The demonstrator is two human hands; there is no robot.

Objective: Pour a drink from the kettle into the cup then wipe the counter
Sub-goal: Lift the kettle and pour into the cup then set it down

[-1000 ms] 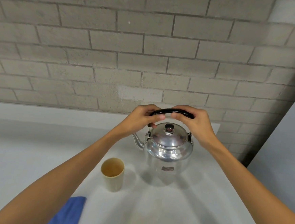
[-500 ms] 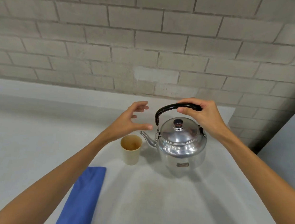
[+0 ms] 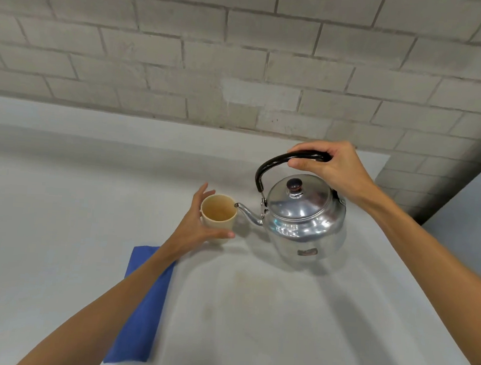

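Observation:
A shiny steel kettle point(image 3: 302, 219) with a black arched handle stands on the pale counter point(image 3: 266, 314), its spout pointing left and nearly touching the rim of a small beige cup point(image 3: 219, 211). My right hand point(image 3: 332, 169) grips the top of the kettle's handle. My left hand point(image 3: 198, 228) wraps around the cup's left side, thumb in front and fingers behind. The cup's inside looks stained and I cannot tell whether it holds liquid. A folded blue cloth point(image 3: 143, 304) lies on the counter under my left forearm.
A grey brick wall point(image 3: 243, 53) rises behind the counter. The counter's right edge runs diagonally past the kettle, with a grey panel point(image 3: 479, 207) beyond it. Faint brownish marks show on the counter point(image 3: 254, 284) in front of the kettle.
My left hand let go of the kettle's handle, moved down and left, and closed around the cup. My right hand kept its grip on the handle. The view shifted downward.

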